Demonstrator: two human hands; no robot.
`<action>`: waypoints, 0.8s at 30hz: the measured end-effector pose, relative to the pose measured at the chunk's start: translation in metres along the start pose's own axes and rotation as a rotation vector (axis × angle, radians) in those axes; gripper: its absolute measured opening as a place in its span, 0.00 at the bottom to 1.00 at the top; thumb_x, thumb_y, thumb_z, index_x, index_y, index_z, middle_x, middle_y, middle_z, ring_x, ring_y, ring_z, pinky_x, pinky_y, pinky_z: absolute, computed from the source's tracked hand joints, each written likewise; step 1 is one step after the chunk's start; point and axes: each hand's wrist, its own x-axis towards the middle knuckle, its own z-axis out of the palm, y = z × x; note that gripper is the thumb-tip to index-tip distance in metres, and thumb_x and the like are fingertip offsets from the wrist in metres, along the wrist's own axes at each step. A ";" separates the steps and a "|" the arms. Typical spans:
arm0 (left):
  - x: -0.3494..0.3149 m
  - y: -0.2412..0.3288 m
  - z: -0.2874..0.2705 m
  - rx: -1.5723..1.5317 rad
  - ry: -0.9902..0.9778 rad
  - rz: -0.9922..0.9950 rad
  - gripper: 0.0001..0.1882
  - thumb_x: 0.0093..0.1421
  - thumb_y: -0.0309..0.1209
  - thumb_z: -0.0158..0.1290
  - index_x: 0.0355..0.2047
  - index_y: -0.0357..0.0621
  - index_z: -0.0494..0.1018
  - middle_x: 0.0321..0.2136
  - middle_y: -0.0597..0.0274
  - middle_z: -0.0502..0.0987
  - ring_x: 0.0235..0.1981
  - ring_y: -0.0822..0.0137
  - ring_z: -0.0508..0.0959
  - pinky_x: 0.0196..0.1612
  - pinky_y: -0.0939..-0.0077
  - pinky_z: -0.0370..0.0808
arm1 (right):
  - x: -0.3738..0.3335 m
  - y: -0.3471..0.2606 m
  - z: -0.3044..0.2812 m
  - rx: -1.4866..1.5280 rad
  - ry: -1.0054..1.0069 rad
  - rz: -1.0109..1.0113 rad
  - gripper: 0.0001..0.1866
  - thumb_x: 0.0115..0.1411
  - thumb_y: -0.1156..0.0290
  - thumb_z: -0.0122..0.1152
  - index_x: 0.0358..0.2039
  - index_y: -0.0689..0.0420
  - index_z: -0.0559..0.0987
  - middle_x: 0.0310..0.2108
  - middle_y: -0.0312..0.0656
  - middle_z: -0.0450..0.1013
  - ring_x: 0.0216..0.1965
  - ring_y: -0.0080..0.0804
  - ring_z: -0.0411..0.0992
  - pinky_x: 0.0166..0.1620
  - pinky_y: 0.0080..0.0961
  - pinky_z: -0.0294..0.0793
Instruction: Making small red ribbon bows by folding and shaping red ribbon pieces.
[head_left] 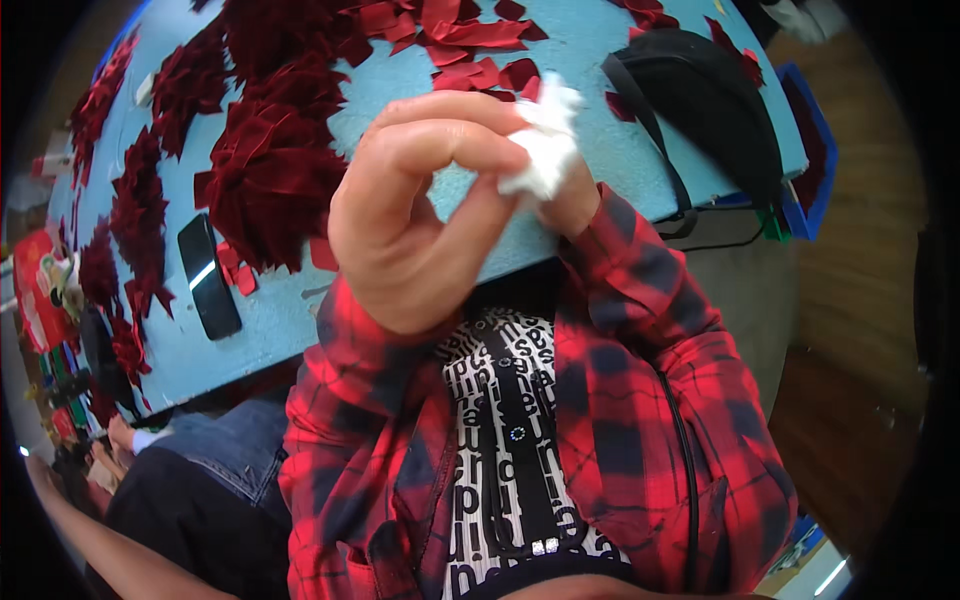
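My left hand [410, 210] is raised above the table's near edge, thumb and fingertips pinched on a crumpled white tissue [550, 140]. Behind the tissue is my right hand [573, 203]; its wrist comes out of a red and black plaid sleeve, and its fingers are hidden. A large pile of dark red velvety fabric pieces [270, 170] lies to the left of my left hand. Beyond both hands, brighter red fabric scraps [470, 40] are scattered on the light blue table [290, 320].
A black phone [210, 285] lies on the left. At the right, a black bag [700, 110] with a strap rests on the table, with a blue bin [812, 140] beside the table's right edge. Another person's jeans-clad leg [220, 450] is at the lower left.
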 end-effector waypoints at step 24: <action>-0.041 -0.065 0.035 0.392 -0.762 0.140 0.16 0.50 0.15 0.63 0.39 0.42 0.80 0.35 0.56 0.81 0.34 0.57 0.81 0.37 0.68 0.77 | -0.199 0.000 -0.069 -0.200 0.675 -0.157 0.16 0.64 0.76 0.61 0.53 0.59 0.76 0.40 0.36 0.77 0.42 0.20 0.75 0.45 0.20 0.75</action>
